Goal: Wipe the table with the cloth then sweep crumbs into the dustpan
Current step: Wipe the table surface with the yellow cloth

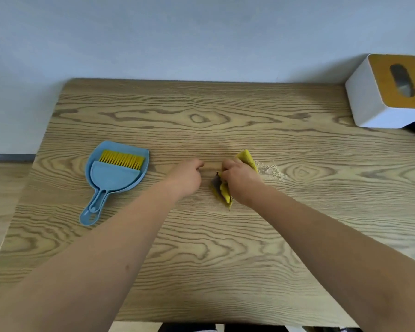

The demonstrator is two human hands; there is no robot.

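Wood-grain counter [201, 248] seen from above, its far edge against a pale wall. Right hand [241, 182] sits near the middle of the counter, fingers curled round a bunched yellow cloth [247, 159]; one corner of the cloth sticks out beyond the knuckles on the far side, another fold, with a darker grey face showing, hangs out below the palm toward the near side. Cloth lies on the counter surface under the hand. Just right of the cloth's far corner, a small scatter of pale crumbs [272, 172] lies on the wood, close to the cloth; cannot tell whether they touch. Left hand [186, 176] lies just beside the right one, apart from it by a narrow gap, fingers curled loosely inward with nothing seen in them; whether the fingertips touch the counter cannot be told. Well to the left, a blue dustpan [139, 171] lies flat, handle pointing toward the near-left. A blue hand brush [114, 177] with yellow bristles is nested inside the pan, bristles toward the pan's wide far end. At the far right corner stands a white tissue box [367, 101] with a wooden lid, partly cut off by the frame edge.
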